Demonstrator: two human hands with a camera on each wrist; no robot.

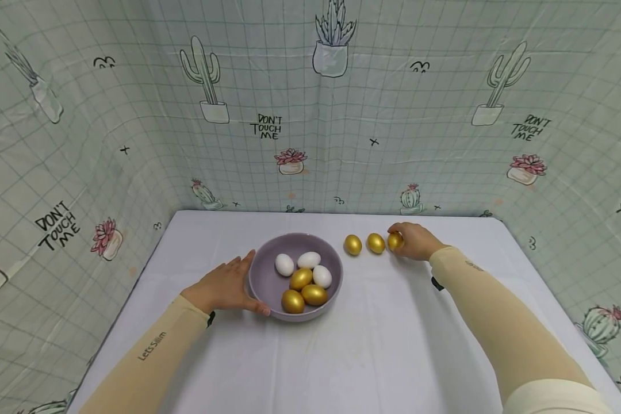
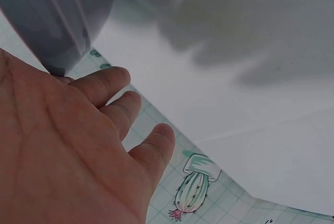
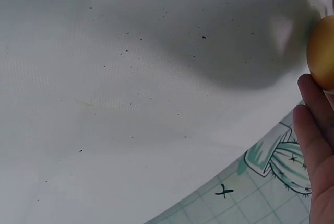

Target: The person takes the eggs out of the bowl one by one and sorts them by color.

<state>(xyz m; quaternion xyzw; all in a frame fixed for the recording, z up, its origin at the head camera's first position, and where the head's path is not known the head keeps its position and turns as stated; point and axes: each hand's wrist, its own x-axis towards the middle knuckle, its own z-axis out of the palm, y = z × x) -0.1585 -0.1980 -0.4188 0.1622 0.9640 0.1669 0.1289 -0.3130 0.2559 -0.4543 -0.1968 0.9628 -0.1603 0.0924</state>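
Note:
A purple bowl (image 1: pixel 261 273) stands on the table, holding three white eggs (image 1: pixel 309 260) and three gold eggs (image 1: pixel 314 295). My left hand (image 1: pixel 229 286) rests against the bowl's left side with fingers and thumb spread along the rim. In the left wrist view, the bowl's outer wall (image 2: pixel 68 20) is beside the loosely extended fingers (image 2: pixel 156 151). My right hand (image 1: pixel 418 241) pinches a gold egg (image 1: pixel 395 241) at the right end of a short row. Beside it lie two more gold eggs, one in the middle (image 1: pixel 376 243) and one at the left (image 1: pixel 353 245).
A white cloth covers the table (image 1: pixel 372 345). Behind and at both sides hangs a checked curtain (image 1: pixel 367 172) printed with cacti and lettering, meeting the table's back edge not far behind the eggs.

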